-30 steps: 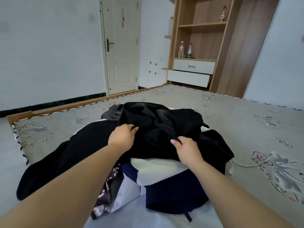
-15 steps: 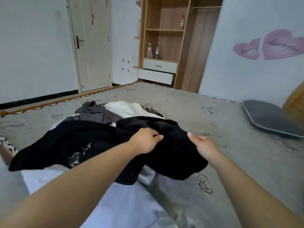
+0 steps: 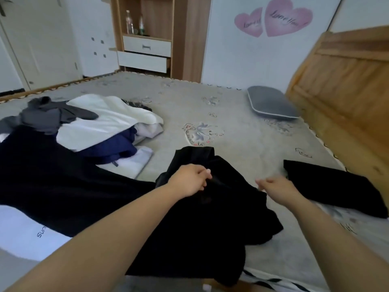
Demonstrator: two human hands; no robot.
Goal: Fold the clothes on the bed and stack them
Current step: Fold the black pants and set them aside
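A crumpled black garment (image 3: 210,218) lies on the grey patterned bed (image 3: 242,140) right in front of me. My left hand (image 3: 189,182) grips its upper part with curled fingers. At the garment's right edge, my right hand (image 3: 275,186) pinches the fabric. A flat folded black piece (image 3: 336,186) lies to the right, apart from my hands. To the left is the unfolded pile: a grey top (image 3: 48,116), a white garment (image 3: 101,123), a navy one (image 3: 113,146) and a large black one (image 3: 52,175).
A grey pillow (image 3: 271,104) lies at the bed's far right beside the wooden headboard (image 3: 347,91). A wooden shelf unit with white drawers (image 3: 147,47) and bottles stands against the far wall, a white door (image 3: 42,43) to its left.
Both hands pulled the black garment off the pile and carried it right, laying it on the open bed. My view swung right, bringing the folded black piece and headboard into sight.
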